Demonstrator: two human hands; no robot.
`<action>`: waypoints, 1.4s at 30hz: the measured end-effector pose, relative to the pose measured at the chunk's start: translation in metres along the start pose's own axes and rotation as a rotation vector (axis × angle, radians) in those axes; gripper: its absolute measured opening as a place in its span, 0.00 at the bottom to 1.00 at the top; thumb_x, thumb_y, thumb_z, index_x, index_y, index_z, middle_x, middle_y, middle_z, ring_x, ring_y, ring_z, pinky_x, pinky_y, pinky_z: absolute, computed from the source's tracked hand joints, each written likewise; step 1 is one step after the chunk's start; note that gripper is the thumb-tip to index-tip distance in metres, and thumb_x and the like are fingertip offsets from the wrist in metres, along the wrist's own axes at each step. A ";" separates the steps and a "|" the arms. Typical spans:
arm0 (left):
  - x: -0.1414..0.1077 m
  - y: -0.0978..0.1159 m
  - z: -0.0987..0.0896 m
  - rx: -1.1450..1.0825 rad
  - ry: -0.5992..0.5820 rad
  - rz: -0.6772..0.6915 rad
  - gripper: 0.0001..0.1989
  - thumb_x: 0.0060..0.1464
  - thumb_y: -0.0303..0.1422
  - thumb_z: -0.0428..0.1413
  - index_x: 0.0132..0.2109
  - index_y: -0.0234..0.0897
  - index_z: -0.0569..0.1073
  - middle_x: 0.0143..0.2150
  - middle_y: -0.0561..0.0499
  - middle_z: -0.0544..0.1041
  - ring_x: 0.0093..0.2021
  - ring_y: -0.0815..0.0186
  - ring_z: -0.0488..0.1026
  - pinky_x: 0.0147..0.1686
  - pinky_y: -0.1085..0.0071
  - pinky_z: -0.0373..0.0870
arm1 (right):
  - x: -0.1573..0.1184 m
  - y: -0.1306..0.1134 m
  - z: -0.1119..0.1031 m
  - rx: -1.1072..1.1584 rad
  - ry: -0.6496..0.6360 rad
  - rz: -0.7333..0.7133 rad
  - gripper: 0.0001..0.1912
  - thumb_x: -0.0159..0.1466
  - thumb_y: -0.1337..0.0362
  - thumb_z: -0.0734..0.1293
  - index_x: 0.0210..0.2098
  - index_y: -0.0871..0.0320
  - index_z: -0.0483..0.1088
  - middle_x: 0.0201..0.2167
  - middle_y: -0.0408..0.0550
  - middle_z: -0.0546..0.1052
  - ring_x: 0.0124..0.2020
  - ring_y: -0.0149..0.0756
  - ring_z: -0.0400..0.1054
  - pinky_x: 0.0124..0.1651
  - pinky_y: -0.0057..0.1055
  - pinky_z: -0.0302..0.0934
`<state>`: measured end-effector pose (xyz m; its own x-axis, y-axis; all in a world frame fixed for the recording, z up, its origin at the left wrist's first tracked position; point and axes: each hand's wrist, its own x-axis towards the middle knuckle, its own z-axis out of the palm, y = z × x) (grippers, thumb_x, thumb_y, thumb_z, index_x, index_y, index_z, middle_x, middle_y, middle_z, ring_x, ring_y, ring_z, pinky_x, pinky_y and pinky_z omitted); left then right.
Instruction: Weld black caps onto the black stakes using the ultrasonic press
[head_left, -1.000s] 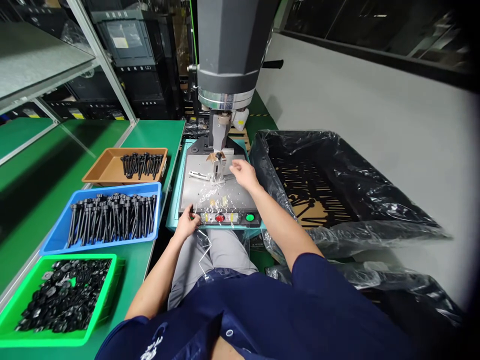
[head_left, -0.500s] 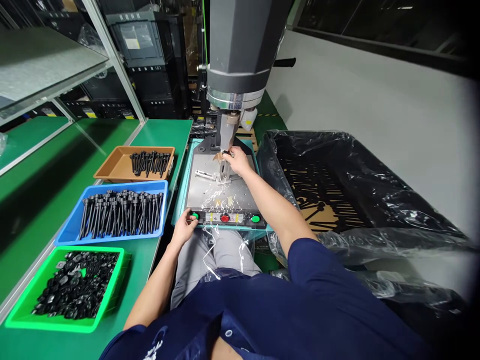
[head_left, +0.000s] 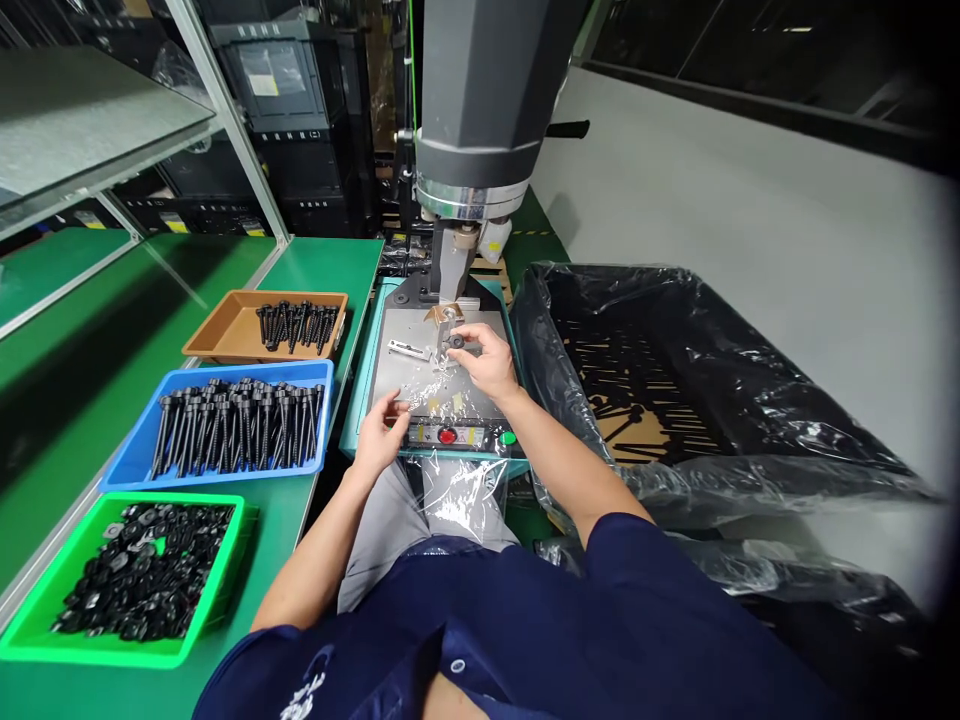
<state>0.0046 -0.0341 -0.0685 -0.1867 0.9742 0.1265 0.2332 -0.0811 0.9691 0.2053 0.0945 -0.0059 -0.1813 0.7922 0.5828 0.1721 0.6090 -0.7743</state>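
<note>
My right hand (head_left: 491, 362) is closed, with thumb and fingertips pinching a small round black part (head_left: 455, 342). Whether a longer shaft runs behind that part I cannot tell. It is just in front of the metal fixture (head_left: 448, 316) under the press head (head_left: 453, 270). Lower left, my left hand (head_left: 383, 430) hovers over the front left corner of the machine's base, fingers apart and holding nothing. It hides the left green button. The red button (head_left: 448, 436) and the right green button (head_left: 508, 438) show on the front panel.
On the green table at left are a brown tray (head_left: 210, 335) and a blue tray (head_left: 127, 455) of black threaded rods, plus a green bin (head_left: 191, 625) of small black pieces. At right stands a large plastic-lined box (head_left: 720, 330) holding more black rods.
My right hand has drawn back from beneath the press head toward me, bringing the small round black part. My left hand has come off the left green button and moved slightly right.
</note>
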 end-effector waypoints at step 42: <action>-0.035 0.054 -0.061 -0.260 -0.232 -0.232 0.16 0.48 0.38 0.64 0.41 0.31 0.76 0.29 0.48 0.77 0.27 0.68 0.73 0.27 0.73 0.65 | -0.046 -0.035 0.044 0.507 -0.458 0.610 0.38 0.48 0.58 0.78 0.55 0.54 0.65 0.38 0.49 0.78 0.31 0.37 0.73 0.34 0.35 0.71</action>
<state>-0.0343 -0.0855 -0.0079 0.0211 0.9920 -0.1242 -0.0438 0.1250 0.9912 0.1653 0.0349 -0.0159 -0.5839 0.8112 -0.0339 -0.0622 -0.0863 -0.9943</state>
